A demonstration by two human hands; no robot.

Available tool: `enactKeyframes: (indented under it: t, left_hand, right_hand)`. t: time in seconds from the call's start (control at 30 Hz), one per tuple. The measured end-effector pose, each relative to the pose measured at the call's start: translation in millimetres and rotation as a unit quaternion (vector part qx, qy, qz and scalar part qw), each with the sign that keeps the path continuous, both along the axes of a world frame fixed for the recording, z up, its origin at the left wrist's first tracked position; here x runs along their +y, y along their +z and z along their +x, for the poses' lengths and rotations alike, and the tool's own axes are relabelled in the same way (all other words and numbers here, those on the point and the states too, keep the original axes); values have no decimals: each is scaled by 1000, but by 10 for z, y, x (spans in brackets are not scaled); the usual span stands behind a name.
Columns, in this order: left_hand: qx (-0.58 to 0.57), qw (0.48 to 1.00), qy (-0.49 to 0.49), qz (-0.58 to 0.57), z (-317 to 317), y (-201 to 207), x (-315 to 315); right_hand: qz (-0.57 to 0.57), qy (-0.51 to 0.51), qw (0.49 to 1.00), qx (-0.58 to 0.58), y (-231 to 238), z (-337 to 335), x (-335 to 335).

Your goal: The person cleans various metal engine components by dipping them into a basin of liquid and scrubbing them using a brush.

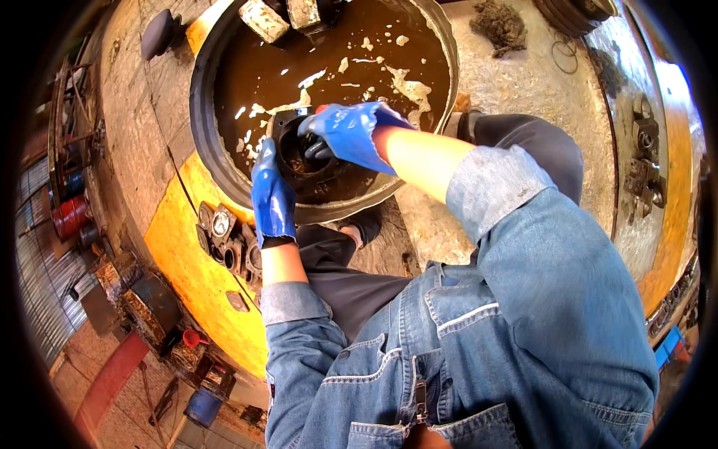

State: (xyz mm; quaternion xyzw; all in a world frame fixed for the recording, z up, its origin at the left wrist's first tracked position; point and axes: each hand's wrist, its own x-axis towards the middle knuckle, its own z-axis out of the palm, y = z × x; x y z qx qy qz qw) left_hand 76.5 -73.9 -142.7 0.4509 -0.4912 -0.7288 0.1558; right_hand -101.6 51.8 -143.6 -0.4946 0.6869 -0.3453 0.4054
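A wide dark round basin (202, 105) holds murky brown liquid with patches of pale foam. At its near side is a dark, wet metal part (287, 126) with a round opening, partly hidden by my hands. My left hand (274, 191), in a blue rubber glove, grips the part's left side. My right hand (350, 135), gloved the same way, reaches over the opening with its fingers curled inside. A small red piece shows at its finger side; what the fingers hold is hidden.
Two blocky metal pieces (264, 20) stand at the basin's far edge. Left of my legs, several greasy metal parts (228, 238) lie on a yellow board (179, 217). A tangled dark wad (499, 26) lies beyond the basin to the right; more metal parts (645, 161) sit far right.
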Motion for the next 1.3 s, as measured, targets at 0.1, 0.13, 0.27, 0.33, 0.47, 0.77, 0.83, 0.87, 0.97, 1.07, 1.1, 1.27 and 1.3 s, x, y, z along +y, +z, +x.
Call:
enactKeyframes:
  t: [0.1, 0.13, 0.27, 0.33, 0.47, 0.77, 0.83, 0.87, 0.97, 1.07, 1.1, 1.27, 1.3]
  left_hand:
    - [-32, 999, 14, 21, 12, 82, 27]
    - [-25, 999, 22, 41, -10, 75, -4]
    - [-109, 976, -91, -164, -105, 216, 100]
    - [-116, 970, -108, -187, -151, 258, 127]
    - [-66, 996, 46, 44, -19, 231, 58]
    - [18, 999, 23, 45, -49, -37, -28]
    - [23, 998, 30, 42, -7, -3, 9]
    - [24, 998, 36, 41, 3, 19, 29]
    - [35, 998, 26, 48, -45, 78, 56]
    - [54, 997, 25, 48, -89, 182, 136]
    - [47, 998, 20, 45, -68, 142, 106]
    - [54, 998, 0, 29, -38, 51, 25]
    - [65, 997, -3, 37, -30, 35, 29]
  right_hand:
    - [-92, -120, 984, 93, -623, 318, -72]
    - [-130, -245, 960, -37, -933, 508, -159]
    - [-213, -320, 910, -153, -1614, 763, -378]
    - [-255, -352, 876, -207, -1638, 745, -431]
    - [-152, -169, 967, -115, -1061, 466, -161]
    - [159, 89, 978, 106, -173, 54, -782]
    - [159, 162, 965, 128, -46, 127, -725]
    - [133, 209, 952, 178, 26, 171, -672]
    - [36, 266, 909, 318, 91, 281, -541]
    - [-44, 316, 899, 300, -38, 149, -395]
    - [-79, 327, 896, 291, -132, 103, -376]
    - [-256, 302, 876, 276, -261, -4, -420]
    - [-204, 287, 893, 281, -208, 26, -403]
